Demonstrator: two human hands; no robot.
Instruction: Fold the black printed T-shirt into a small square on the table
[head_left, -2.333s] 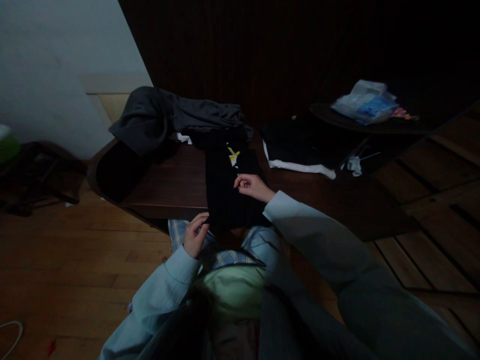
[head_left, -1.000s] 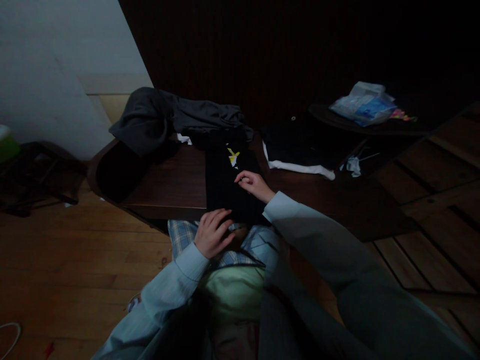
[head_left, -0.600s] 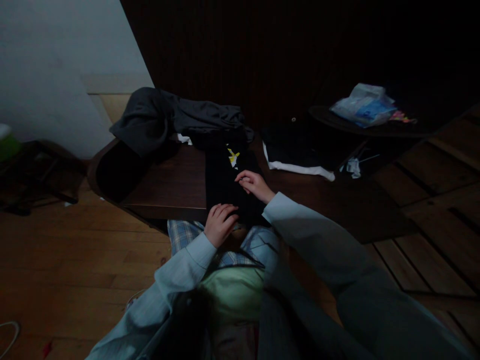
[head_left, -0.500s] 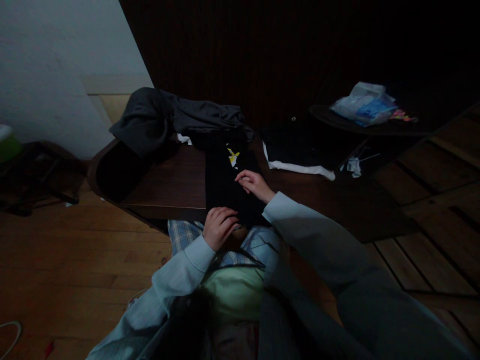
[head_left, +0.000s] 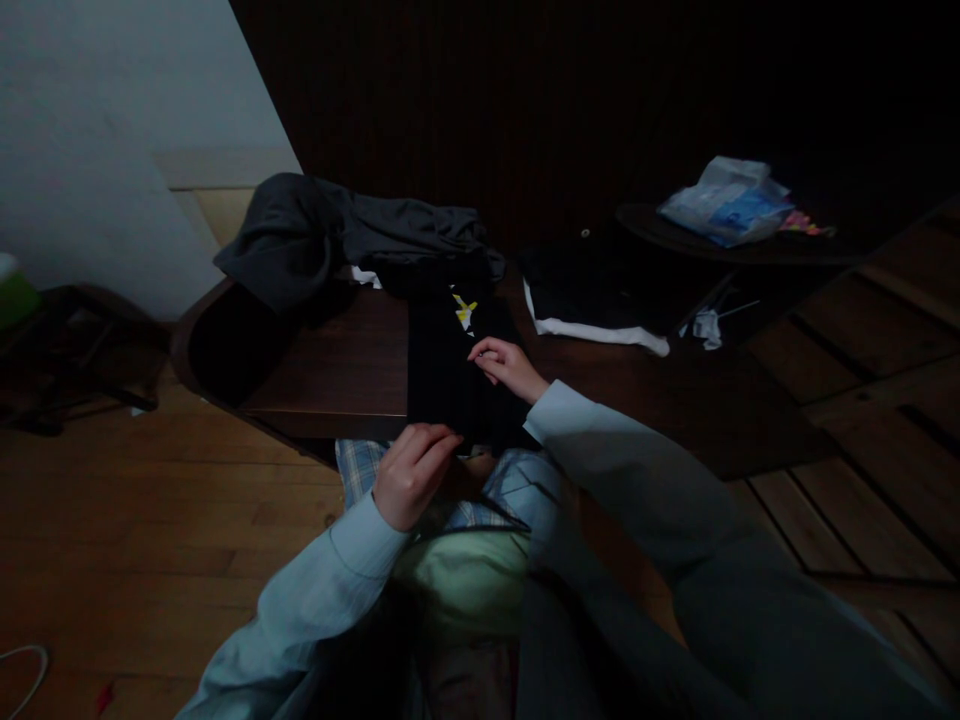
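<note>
Two bare hands worked a black garment (head_left: 450, 375) that lay as a long narrow strip across the near part of a dark wooden table (head_left: 337, 370), its near end hanging just over the table edge toward the person's lap. The left hand (head_left: 409, 472) had its fingers closed together in a pinch on that near hem, while the right hand (head_left: 508, 366) rested farther up on the cloth, fingers curled and pressed lightly onto it just below a small yellow and white print (head_left: 463, 310). Judging by its shape, the garment was already folded lengthwise into a slim band; the crosswise folds looked still to be made, since its full length lay stretched out. Behind it, touching its far end, a rumpled grey garment (head_left: 330, 235) was heaped on the table's back left. To the right, apart from the strip, sat a folded stack of dark and white clothes (head_left: 592, 300). Farther right, a round side table (head_left: 787, 255) carried a plastic bag (head_left: 727, 200). The dim light hid finer detail of the cloth. Nothing lay on the strip itself, though the grey heap crowded its far end.
</note>
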